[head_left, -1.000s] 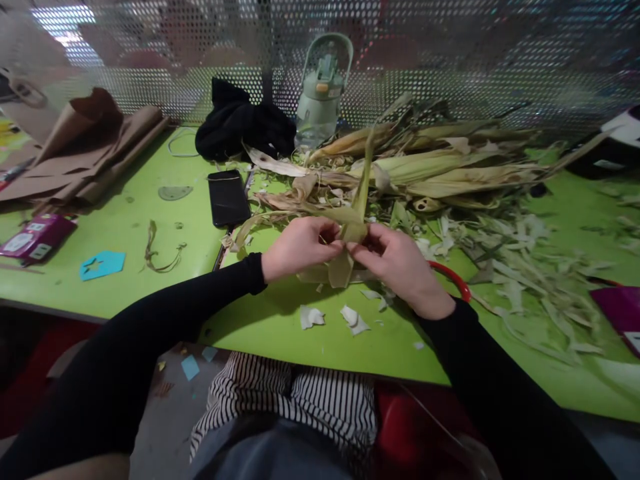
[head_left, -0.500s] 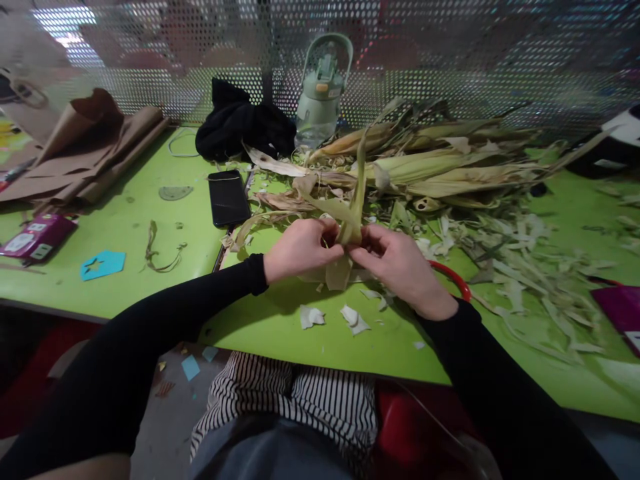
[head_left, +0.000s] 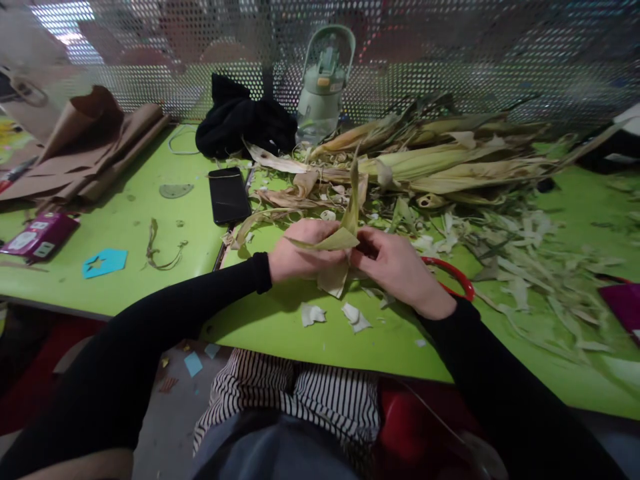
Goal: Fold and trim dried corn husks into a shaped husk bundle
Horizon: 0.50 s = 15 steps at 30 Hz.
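Above the near middle of the green table, my left hand and my right hand meet. Both are closed on a folded strip of dry corn husk. One husk end sticks up between the hands, another hangs below them. A flat fold lies across my left fingers. Under my right wrist lies a red-handled tool, mostly hidden. Small husk scraps lie on the table just below the hands.
A pile of corn husks and trimmings fills the right half. A black phone, black cloth and green bottle stand behind. Brown paper, a purple packet and a blue cutout lie left.
The husk strip has been folded over: its upright end has dropped lower and a flat fold now lies across my left fingers. Both hands stayed in place.
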{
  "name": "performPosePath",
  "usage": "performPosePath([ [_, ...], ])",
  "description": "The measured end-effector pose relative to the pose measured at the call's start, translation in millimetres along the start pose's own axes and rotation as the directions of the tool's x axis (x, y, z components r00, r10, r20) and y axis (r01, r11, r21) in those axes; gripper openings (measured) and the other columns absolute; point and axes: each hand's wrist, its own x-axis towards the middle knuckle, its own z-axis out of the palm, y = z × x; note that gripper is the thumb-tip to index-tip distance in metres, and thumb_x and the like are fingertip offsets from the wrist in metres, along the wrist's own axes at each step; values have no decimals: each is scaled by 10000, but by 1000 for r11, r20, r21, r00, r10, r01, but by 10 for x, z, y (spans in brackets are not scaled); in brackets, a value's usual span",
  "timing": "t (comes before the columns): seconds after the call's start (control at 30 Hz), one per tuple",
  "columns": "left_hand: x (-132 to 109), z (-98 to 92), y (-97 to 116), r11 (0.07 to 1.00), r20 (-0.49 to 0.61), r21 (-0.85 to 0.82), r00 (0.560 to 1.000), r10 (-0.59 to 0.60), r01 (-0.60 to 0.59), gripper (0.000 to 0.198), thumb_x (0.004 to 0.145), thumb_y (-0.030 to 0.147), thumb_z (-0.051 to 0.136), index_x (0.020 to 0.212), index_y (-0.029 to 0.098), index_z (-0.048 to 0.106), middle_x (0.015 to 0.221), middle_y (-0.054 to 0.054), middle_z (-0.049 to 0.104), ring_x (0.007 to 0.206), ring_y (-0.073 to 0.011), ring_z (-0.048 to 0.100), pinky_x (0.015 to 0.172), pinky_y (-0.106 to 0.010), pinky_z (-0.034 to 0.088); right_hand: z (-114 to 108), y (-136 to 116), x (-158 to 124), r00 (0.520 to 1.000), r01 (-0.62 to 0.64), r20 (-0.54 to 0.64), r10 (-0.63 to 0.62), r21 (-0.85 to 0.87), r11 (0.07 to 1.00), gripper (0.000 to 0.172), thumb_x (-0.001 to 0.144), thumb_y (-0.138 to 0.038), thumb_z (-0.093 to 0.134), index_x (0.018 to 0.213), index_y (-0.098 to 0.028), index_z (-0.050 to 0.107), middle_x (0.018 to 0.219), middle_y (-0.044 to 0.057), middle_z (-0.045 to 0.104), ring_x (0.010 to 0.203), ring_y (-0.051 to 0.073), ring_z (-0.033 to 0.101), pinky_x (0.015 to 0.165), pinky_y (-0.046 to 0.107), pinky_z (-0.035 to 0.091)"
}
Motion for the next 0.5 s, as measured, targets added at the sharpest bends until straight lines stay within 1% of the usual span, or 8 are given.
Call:
performPosePath([
  [0.13,-16,22,41,989,-81,150,996,24,-12,161,830,264,572,861,146,677,797,-43,708,664,-134,594,608,-239,424,40,19,13,1000,-12,9,12,104,994,226,819,-409,673,900,-198,686,817,38,694,686,190,593,694,354,508],
  [0.2,-13,24,44,987,-99,159,995,26,-10,168,842,262,560,884,146,673,817,-45,711,680,-135,601,624,-241,433,51,52,27,1000,-18,0,19,168,986,216,797,-397,696,898,-207,684,810,30,681,704,194,590,695,348,503],
  [0.27,0,25,35,991,-78,131,997,20,-10,199,882,273,521,928,144,665,846,-40,709,689,-128,605,635,-239,447,49,98,48,1000,-18,-2,19,231,973,202,777,-383,709,874,-209,675,792,21,663,715,192,588,692,335,494],
  [0.33,22,27,17,986,-39,160,998,40,-33,221,922,256,467,950,142,654,877,-43,702,727,-130,617,663,-249,466,40,143,70,1000,-10,14,6,292,956,170,772,-355,701,852,-210,664,785,9,650,727,181,585,706,323,484],
  [0.43,55,31,-19,962,10,258,996,86,-86,204,920,168,452,872,143,648,900,-68,689,848,-161,635,744,-277,478,27,166,90,997,-23,73,-3,363,931,128,766,-318,688,820,-208,648,780,-4,641,712,158,566,682,298,462],
  [0.5,65,28,-43,954,17,284,996,89,-91,189,904,150,478,816,140,644,871,-79,684,861,-177,634,758,-284,477,29,147,92,997,-46,70,21,385,922,134,768,-323,688,803,-206,634,763,-8,627,683,148,544,642,284,447],
])
